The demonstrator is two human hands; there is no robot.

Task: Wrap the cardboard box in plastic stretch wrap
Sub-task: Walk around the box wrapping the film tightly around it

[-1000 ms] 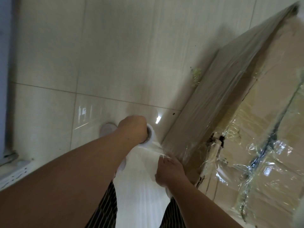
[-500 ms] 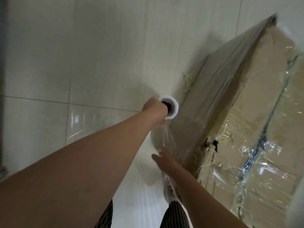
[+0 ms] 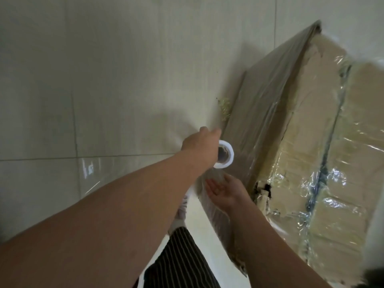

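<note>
The left hand (image 3: 199, 145) is gripping the roll (image 3: 227, 157) beside the box (image 3: 311, 142). The right hand (image 3: 223, 191) is resting open against the film (image 3: 218, 215).

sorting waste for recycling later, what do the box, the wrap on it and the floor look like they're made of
Cardboard box: brown paperboard, matte; its torn corner shows ragged fibrous edges.
Stretch wrap: thin clear plastic film, glossy; it wrinkles and glints.
Floor: probably glazed ceramic tile, semi-gloss; grout lines and a faint reflection show.
</note>
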